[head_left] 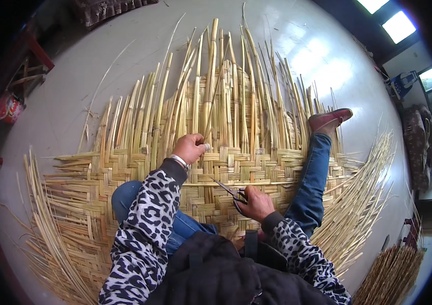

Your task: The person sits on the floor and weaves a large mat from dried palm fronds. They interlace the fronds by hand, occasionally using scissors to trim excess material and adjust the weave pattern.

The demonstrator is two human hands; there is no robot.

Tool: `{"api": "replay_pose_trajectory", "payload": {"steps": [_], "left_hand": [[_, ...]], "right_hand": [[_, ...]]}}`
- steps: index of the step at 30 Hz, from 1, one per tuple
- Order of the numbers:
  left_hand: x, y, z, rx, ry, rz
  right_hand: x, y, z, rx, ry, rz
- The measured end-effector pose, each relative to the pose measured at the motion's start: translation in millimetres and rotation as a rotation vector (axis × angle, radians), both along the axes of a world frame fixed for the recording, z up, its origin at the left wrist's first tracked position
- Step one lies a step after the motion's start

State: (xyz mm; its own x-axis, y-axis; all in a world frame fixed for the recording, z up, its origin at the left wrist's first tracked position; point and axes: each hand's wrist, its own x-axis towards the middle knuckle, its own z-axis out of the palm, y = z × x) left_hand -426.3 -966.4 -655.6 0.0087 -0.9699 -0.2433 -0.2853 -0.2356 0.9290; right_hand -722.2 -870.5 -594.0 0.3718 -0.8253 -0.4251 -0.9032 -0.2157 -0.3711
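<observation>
Black garment (211, 277), scissors (234, 192) in right grip (257, 204)

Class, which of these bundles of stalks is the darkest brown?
The lower-right bundle: it is dark brown, whereas the left-side bundle and right-side bundle along the mat are straw-yellow.

Spreads out as a smooth grey floor (282, 25), glossy with reflected light toward bright windows (399, 27) at upper right. Includes, at the dark left edge, perhaps a red wooden chair (40, 56).
</observation>
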Motion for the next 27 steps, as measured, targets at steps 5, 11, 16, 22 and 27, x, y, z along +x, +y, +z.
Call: {"api": "replay_pose_trajectory", "payload": {"steps": [5,11,16,22,27], "left_hand": [[3,3,19,-0.009,-0.07,-0.005],[-1,1,28,0.01,-0.06,-0.07],[-3,0,26,0.005,-0.051,-0.095],[-4,-4,31,0.008,0.091,0.011],[6,2,40,0.152,0.275,0.09]], "right_hand": [[24,-28,7,-0.217,-0.019,0.115],[48,-46,-3,-0.253,-0.05,0.17],[66,-52,-14,-0.199,-0.067,0.16],[67,-48,-9,-0.159,-0.02,0.158],[66,-35,-5,-0.185,-0.061,0.106]]}}
